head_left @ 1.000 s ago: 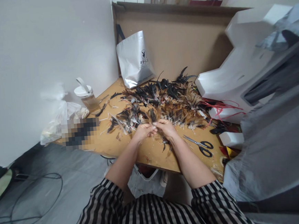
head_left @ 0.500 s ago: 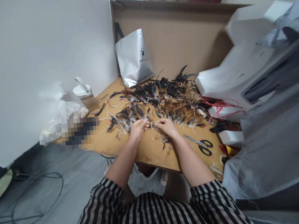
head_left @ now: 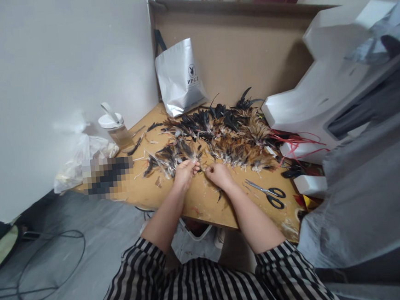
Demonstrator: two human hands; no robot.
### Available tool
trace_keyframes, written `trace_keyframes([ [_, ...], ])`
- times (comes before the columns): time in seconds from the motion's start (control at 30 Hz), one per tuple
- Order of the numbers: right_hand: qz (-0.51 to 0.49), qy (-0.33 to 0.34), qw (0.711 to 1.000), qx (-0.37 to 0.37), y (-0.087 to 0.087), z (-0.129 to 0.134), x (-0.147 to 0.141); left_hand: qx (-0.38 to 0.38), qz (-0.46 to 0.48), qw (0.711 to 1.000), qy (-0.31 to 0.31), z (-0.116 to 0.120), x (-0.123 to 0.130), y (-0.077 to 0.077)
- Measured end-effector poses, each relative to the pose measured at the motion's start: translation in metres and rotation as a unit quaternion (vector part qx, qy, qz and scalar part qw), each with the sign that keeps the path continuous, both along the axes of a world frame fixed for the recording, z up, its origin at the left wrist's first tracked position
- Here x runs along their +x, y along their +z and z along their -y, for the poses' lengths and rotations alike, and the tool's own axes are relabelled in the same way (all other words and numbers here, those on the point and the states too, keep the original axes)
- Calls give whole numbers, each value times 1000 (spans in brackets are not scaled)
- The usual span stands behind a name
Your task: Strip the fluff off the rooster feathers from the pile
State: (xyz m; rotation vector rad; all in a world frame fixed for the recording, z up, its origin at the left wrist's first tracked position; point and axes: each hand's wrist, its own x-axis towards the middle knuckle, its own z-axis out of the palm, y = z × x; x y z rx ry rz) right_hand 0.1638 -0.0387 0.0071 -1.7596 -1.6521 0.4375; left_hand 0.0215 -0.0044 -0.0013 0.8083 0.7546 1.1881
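My left hand [head_left: 187, 172] is closed in a pinch on a small feather bunch [head_left: 188, 152], whose plumes point up and away from me. Close by on the right, my right hand [head_left: 219, 174] has its fingers curled together; what they grip, if anything, is too small to make out. Beyond both hands, brown feather bunches [head_left: 238, 152] and black feather bunches [head_left: 214, 119] lie in rows on the wooden table [head_left: 162, 197]. A few loose feathers rest near my right wrist, partly covered by it. Black-handled scissors [head_left: 271, 195] lie to the right of my right forearm.
At the left stand a lidded cup [head_left: 117, 129] and a clear plastic bag [head_left: 79, 162]. A silver bag [head_left: 179, 80] leans at the back. Red strings [head_left: 298, 142] and white foam blocks [head_left: 310, 185] crowd the right side, beside hanging grey cloth [head_left: 371, 178].
My right hand has shifted slightly left and down, turning its knuckles more upward and covering more of the loose feathers. My left hand stays in place with the feather bunch.
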Motion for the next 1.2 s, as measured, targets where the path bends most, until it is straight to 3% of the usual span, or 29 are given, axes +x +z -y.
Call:
trace_keyframes([
  [0.13, -188, 0, 982, -27, 3, -4, 6, 5, -12, 1000, -12, 1, 1, 1],
  [0.3, -433, 20, 899, -55, 14, -4, 4, 1, -3, 999, -32, 2, 1, 1],
  [0.43, -526, 45, 848, -39, 13, -4, 0, 3, -11, 999, -53, 4, 2, 1],
  [0.53, -548, 47, 834, -37, 11, -5, -4, 7, -10, 998, -61, 5, 3, 2],
  [0.63, -537, 50, 842, -33, 10, -3, -10, 8, -7, 998, -68, 7, 4, 3],
  [0.77, -481, 36, 876, 5, 11, -2, -13, 6, -1, 997, -78, 8, 4, 5],
  [1.0, -200, 10, 966, 162, 14, 0, -3, 2, 15, 999, -46, 4, 1, 4],
  [1.1, -87, 10, 973, 213, 18, 4, 0, -4, 31, 999, -36, 3, 0, 4],
  [1.2, -63, 10, 974, 219, 19, 5, 0, -6, 37, 998, -59, 4, 0, 5],
])
